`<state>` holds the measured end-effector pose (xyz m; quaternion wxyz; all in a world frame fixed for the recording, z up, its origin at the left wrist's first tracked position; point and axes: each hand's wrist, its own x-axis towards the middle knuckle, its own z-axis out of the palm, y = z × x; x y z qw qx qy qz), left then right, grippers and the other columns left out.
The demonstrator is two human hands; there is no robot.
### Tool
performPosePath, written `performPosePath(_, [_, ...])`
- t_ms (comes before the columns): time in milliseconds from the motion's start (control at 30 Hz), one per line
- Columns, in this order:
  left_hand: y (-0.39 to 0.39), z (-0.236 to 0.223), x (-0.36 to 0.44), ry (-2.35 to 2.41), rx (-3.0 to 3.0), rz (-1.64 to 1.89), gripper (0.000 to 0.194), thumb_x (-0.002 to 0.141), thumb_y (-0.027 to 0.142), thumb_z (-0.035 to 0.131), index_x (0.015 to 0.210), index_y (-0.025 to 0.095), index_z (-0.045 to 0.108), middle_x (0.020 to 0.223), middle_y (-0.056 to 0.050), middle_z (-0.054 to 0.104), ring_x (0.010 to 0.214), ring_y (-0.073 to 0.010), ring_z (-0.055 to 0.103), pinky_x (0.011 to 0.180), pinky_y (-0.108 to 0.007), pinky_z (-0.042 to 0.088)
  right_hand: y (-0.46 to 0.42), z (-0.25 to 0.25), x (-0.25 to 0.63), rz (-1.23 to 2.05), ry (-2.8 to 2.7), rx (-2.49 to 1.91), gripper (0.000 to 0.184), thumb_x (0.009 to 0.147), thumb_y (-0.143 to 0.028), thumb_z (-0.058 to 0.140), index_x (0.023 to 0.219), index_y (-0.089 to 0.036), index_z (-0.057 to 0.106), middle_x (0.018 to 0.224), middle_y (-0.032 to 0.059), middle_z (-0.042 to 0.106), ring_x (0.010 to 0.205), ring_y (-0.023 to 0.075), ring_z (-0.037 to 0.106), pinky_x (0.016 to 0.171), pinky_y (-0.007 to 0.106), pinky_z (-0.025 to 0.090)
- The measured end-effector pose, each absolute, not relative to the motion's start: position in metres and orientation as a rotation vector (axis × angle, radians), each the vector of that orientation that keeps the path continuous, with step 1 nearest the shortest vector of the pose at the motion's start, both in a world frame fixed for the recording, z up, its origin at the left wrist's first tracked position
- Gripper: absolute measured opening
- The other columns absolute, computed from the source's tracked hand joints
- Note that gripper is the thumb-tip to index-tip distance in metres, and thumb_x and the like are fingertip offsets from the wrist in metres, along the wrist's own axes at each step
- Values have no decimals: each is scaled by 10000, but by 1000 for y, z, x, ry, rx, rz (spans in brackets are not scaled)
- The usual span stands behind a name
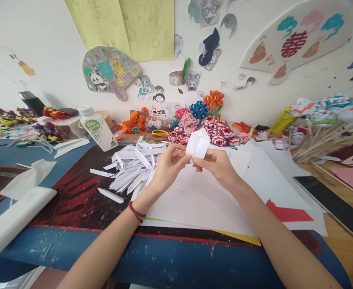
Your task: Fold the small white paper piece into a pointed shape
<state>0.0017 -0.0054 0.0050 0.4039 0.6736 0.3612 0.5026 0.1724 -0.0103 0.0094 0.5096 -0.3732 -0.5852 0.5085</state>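
We see both hands raised over the middle of the table (82, 249), holding one small folded paper (198, 144) between them. The paper stands up, pointed at the top, creases showing. Left hand (174, 161) pinches its lower left, thumb in front, fingers curled behind; right hand (215, 164) pinches its lower right the same way. Thumbs are near each other at the bottom edge; we can't tell exactly how the fingers behind sit. Bracelet (136, 212), dark red, on the left wrist.

Under the hands we have big white sheets (191, 204), overlapping and running off to the right, a yellow edge peeking out below. Left of them, a loose heap of white folded strips (134, 168) on the dark mat (70, 200), a couple lying apart from it. Red scrap (289, 212) lies on the sheets at right; phone (333, 204), screen dark, just beside them.

Behind the paper we get red-and-white flowers (220, 134), with pink, blue and orange ones (214, 102) above. Yellow-handled scissors (160, 134) lie left of those. Bottle (96, 130), white, tilted in view, is behind the heap, to the left. Sticks (310, 144) bunch at far right. Yellow sheets (146, 30) and two fans (110, 72) hang on the wall.
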Motion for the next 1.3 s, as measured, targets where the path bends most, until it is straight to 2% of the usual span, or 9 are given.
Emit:
performPosePath(133, [-5,4,2,897,1709,1250,241,839,389,611,791,155,578,750,-33,641,693,-123,593,615,-226,448,-11,11,172,1222,-1435,-890,247,687,-352,767,797,-137,713,689,40,656,562,135,563,549,285,470])
performPosePath(267, [-7,5,1,901,1702,1250,260,827,397,621,742,159,560,702,-17,627,659,-119,575,601,-224,431,-11,11,173,1235,-1455,-893,272,689,-374,761,806,-134,709,694,43,656,569,138,567,553,287,475])
performPosePath(633, [-9,11,0,909,1711,1197,260,817,371,639,700,156,553,635,-2,602,571,-95,523,518,-204,381,-9,8,177,1274,-1536,-851,255,773,-381,689,826,-132,683,704,39,629,589,140,565,567,290,468])
performPosePath(900, [-13,12,0,967,1814,1184,258,886,370,537,730,167,568,625,3,593,556,-98,503,542,-212,395,-8,8,176,1227,-1503,-901,206,740,-329,708,770,-128,675,664,30,624,549,129,545,533,279,444])
performPosePath(1167, [-12,11,2,1043,1884,1196,374,946,355,421,652,158,540,593,11,569,515,-82,468,540,-211,373,-9,9,174,1216,-1495,-874,189,745,-306,703,754,-120,668,662,30,627,541,124,549,522,268,452])
performPosePath(1300, [-10,10,3,977,1804,1244,335,943,357,431,699,155,541,638,1,581,540,-81,476,538,-206,380,-9,7,174,1188,-1456,-875,188,739,-302,709,726,-121,661,650,30,627,526,120,546,507,262,448])
